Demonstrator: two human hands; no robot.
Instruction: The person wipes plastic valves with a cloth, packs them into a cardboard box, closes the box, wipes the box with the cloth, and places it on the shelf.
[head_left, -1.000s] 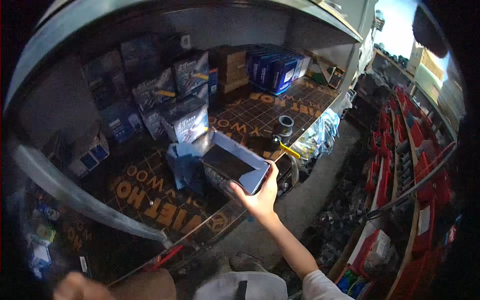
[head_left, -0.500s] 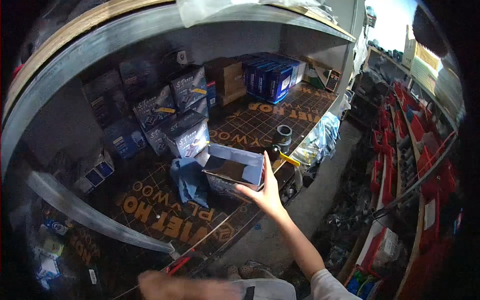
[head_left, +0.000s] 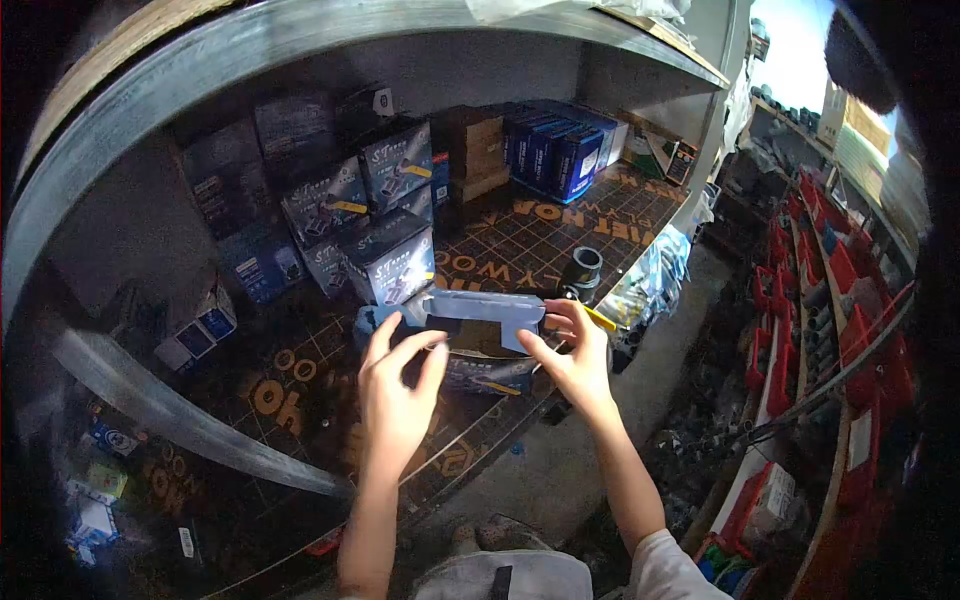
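A small dark cardboard box (head_left: 490, 372) with printed sides stands near the shelf's front edge, its top open and its pale inner flaps showing. My right hand (head_left: 577, 362) grips the box's right end, thumb on a pale flap and fingers at the outer corner. On the other side, my left hand (head_left: 400, 395) is raised at the box's left end, fingers spread and holding nothing; whether a fingertip touches the box I cannot tell. Partly behind that hand lies a blue cloth (head_left: 372, 322). Beyond my right hand stands a black pipe fitting (head_left: 583, 268), with a yellow lever (head_left: 598, 317) near it.
Printed boxes (head_left: 395, 255) are stacked behind on the plywood shelf (head_left: 540, 225). Blue boxes (head_left: 560, 160) and a brown carton (head_left: 478, 155) stand farther back. A curved-looking metal frame bar (head_left: 200, 430) crosses the left. Red bins (head_left: 855, 345) line the right side.
My left hand has come up from the lower edge to the box's left end. The box's flaps now stand differently, and my right thumb has moved onto one. The view has shifted slightly.
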